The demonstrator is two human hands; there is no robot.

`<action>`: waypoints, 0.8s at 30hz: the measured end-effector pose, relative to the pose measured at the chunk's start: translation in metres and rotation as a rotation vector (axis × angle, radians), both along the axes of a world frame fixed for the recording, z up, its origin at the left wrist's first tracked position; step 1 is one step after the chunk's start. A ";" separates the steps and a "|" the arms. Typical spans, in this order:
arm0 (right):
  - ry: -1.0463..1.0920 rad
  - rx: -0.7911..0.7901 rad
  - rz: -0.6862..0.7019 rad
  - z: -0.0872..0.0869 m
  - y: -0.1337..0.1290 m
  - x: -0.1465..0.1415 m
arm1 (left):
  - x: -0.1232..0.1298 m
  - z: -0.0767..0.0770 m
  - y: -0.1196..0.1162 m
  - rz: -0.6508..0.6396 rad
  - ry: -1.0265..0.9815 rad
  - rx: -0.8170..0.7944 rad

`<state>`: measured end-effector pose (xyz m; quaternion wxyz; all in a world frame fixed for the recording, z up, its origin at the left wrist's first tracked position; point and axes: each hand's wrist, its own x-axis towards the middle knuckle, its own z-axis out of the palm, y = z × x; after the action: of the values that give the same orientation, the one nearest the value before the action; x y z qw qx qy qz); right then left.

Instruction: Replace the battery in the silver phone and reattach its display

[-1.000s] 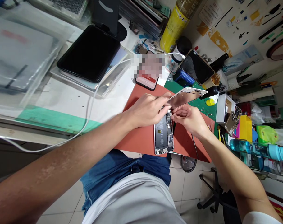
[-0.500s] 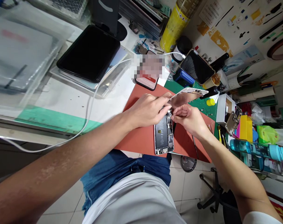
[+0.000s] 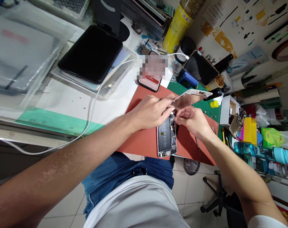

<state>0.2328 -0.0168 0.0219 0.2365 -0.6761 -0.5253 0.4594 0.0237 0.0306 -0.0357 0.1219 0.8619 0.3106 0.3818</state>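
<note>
Opened smartphone [image 3: 167,136] lying flat on the red work mat [image 3: 144,139] near the front edge of the bench [image 3: 70,104], battery and circuit boards exposed; display panel [image 3: 190,97] lifted from the far end and tilted up and away, apparently joined to the body only at that end. Almost unchanged from half a second and a second earlier: phone, panel and both forearms in the same places, only a slight shift of the right fingertips, suggesting fine, slow work at the hinge end rather than a lift or a pull. Left hand [image 3: 150,111] curled over the top of the phone body, fingertips pressing at the base of the raised panel. Right hand [image 3: 192,120] pinched narrowly at the same joint, thumb and forefinger close together; whether on a small part or a tool, not discernible. Beyond the mat: a second phone [image 3: 150,83] partly blurred, a dark tablet [image 3: 91,53] on a clear plastic case, a white cable [image 3: 91,107] trailing across the bench, a propped phone [image 3: 200,68], a yellow spray can [image 3: 178,25], a small white box [image 3: 228,110] and a blue bottle [image 3: 262,152] to the right. Raised panel and both hands hiding the connector area from view.
</note>
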 end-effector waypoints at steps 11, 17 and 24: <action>0.029 -0.026 -0.037 0.001 0.002 -0.001 | 0.001 -0.001 0.000 0.000 -0.014 -0.008; 0.045 -0.027 -0.024 -0.001 0.002 0.000 | 0.001 0.000 0.000 -0.012 -0.050 0.002; 0.019 -0.016 -0.022 0.001 0.000 -0.001 | 0.001 0.001 0.000 -0.002 -0.048 -0.014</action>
<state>0.2315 -0.0166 0.0224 0.2412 -0.6793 -0.5119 0.4672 0.0243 0.0302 -0.0350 0.1359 0.8520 0.3093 0.4000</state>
